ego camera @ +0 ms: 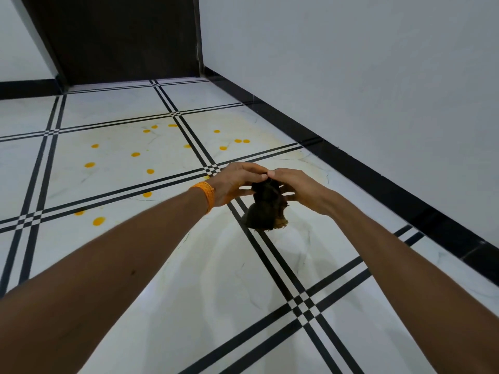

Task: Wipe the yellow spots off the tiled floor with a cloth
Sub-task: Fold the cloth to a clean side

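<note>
Both hands, left hand (pixel 232 184) and right hand (pixel 299 188), pinch the dark cloth (pixel 266 206) bunched between their fingertips, hanging above the tiled floor (pixel 216 265). Yellow spots (pixel 135 154) (over a dozen) remain beyond the fingers; faint yellowish smears nearer suggest partial wiping.

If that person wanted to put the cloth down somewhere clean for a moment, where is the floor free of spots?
The near tiles below both arms look spotless, as does the strip along the black skirting on the right. The crowded part is the tile beyond the left hand, dotted with yellow spots, with a few more past the cloth near the right hand.
</note>
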The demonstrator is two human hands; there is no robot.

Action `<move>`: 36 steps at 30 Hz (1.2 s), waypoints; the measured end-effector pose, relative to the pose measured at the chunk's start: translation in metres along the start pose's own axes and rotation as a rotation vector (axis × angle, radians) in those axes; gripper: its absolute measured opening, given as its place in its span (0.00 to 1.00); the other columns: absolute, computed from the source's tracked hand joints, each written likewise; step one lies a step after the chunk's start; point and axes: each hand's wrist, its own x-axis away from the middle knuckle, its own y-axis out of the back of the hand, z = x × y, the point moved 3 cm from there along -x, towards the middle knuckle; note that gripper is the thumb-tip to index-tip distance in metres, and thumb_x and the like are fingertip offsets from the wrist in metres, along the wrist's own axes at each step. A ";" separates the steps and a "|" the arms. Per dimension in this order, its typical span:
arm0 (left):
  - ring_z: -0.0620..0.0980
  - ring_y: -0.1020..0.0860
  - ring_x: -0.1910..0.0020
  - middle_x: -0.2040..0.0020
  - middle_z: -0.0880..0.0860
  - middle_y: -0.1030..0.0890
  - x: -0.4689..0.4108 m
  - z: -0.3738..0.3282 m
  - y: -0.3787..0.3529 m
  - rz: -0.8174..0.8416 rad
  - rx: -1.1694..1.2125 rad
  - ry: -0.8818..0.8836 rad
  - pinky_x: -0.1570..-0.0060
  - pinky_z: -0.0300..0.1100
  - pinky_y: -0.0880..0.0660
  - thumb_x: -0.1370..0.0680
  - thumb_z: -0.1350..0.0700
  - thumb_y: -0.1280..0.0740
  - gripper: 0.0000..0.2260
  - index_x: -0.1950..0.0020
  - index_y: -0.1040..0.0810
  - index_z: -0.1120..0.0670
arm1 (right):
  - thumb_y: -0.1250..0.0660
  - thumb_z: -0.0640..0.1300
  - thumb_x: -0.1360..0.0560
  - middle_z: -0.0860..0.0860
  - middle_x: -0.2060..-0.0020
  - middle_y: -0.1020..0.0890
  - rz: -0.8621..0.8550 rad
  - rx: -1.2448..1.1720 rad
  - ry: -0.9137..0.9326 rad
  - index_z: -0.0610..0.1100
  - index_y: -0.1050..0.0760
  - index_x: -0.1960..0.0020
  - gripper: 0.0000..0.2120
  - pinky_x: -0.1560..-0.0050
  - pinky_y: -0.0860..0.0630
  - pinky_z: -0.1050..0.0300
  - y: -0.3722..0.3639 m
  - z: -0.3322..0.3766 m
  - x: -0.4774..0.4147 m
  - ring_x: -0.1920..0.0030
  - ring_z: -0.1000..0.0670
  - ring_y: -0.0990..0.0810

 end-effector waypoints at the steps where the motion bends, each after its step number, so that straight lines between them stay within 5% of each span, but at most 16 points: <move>1: 0.53 0.21 0.39 0.43 0.56 0.17 -0.001 0.000 0.000 -0.016 0.000 -0.023 0.42 0.45 0.23 0.22 0.63 0.32 0.10 0.41 0.18 0.57 | 0.35 0.55 0.18 0.45 0.44 0.17 -0.020 0.007 0.003 0.44 0.21 0.39 0.16 0.36 0.23 0.48 0.001 0.000 -0.001 0.41 0.45 0.19; 4: 0.52 0.20 0.44 0.48 0.56 0.17 0.000 -0.003 0.001 -0.082 0.014 -0.102 0.47 0.39 0.21 0.22 0.68 0.34 0.10 0.44 0.18 0.61 | 0.33 0.43 0.19 0.44 0.48 0.15 -0.067 0.037 0.040 0.43 0.19 0.43 0.07 0.38 0.21 0.51 0.005 -0.004 -0.004 0.44 0.46 0.16; 8: 0.52 0.20 0.48 0.50 0.58 0.18 -0.002 -0.005 0.000 -0.193 0.045 -0.165 0.53 0.36 0.20 0.22 0.69 0.34 0.09 0.43 0.20 0.65 | 0.30 0.36 0.23 0.39 0.49 0.15 -0.029 0.130 -0.002 0.37 0.20 0.42 0.10 0.41 0.20 0.50 0.000 -0.014 0.000 0.47 0.43 0.16; 14: 0.54 0.23 0.50 0.56 0.55 0.22 -0.007 -0.001 0.006 -0.308 -0.143 -0.134 0.55 0.40 0.23 0.21 0.56 0.31 0.06 0.48 0.23 0.58 | 0.35 0.39 0.25 0.40 0.48 0.20 -0.058 0.019 -0.044 0.40 0.24 0.48 0.06 0.39 0.20 0.46 0.004 -0.013 0.004 0.45 0.43 0.20; 18: 0.54 0.17 0.49 0.51 0.56 0.14 0.000 0.001 0.015 -0.062 -0.323 0.108 0.46 0.45 0.20 0.29 0.43 0.24 0.22 0.49 0.16 0.61 | 0.37 0.36 0.21 0.45 0.55 0.21 -0.167 -0.069 0.007 0.43 0.26 0.49 0.04 0.54 0.19 0.54 0.026 0.013 0.002 0.53 0.48 0.20; 22: 0.56 0.19 0.44 0.50 0.56 0.15 0.003 -0.002 0.002 0.100 -0.463 0.160 0.44 0.43 0.22 0.30 0.57 0.22 0.12 0.49 0.19 0.58 | 0.34 0.39 0.21 0.43 0.53 0.20 -0.134 -0.061 -0.018 0.40 0.23 0.43 0.08 0.52 0.20 0.53 0.038 0.026 0.003 0.52 0.46 0.19; 25: 0.58 0.20 0.40 0.44 0.60 0.17 0.002 0.000 -0.002 0.126 -0.284 0.137 0.41 0.46 0.22 0.26 0.63 0.27 0.14 0.41 0.21 0.60 | 0.32 0.39 0.22 0.41 0.52 0.19 -0.049 -0.049 -0.067 0.41 0.22 0.46 0.06 0.48 0.19 0.50 0.045 0.029 0.010 0.51 0.44 0.18; 28: 0.59 0.19 0.40 0.39 0.61 0.19 0.004 -0.001 -0.008 0.198 -0.017 0.157 0.41 0.51 0.21 0.22 0.61 0.31 0.18 0.34 0.26 0.61 | 0.33 0.39 0.21 0.44 0.53 0.18 0.025 -0.310 -0.005 0.41 0.22 0.44 0.06 0.51 0.18 0.54 0.063 0.034 0.016 0.53 0.47 0.17; 32: 0.56 0.18 0.45 0.45 0.58 0.17 0.004 -0.019 -0.028 0.246 0.339 0.117 0.44 0.48 0.21 0.21 0.59 0.33 0.17 0.32 0.27 0.59 | 0.34 0.52 0.22 0.42 0.42 0.20 -0.097 -1.065 0.095 0.41 0.20 0.40 0.17 0.30 0.30 0.44 0.059 0.003 0.012 0.40 0.43 0.23; 36: 0.56 0.17 0.51 0.49 0.58 0.17 -0.003 -0.022 -0.035 0.115 0.470 0.079 0.48 0.50 0.20 0.20 0.58 0.35 0.13 0.35 0.26 0.57 | 0.36 0.64 0.22 0.39 0.30 0.24 -0.022 -1.194 -0.201 0.41 0.24 0.30 0.32 0.27 0.33 0.39 -0.021 -0.053 0.018 0.28 0.36 0.27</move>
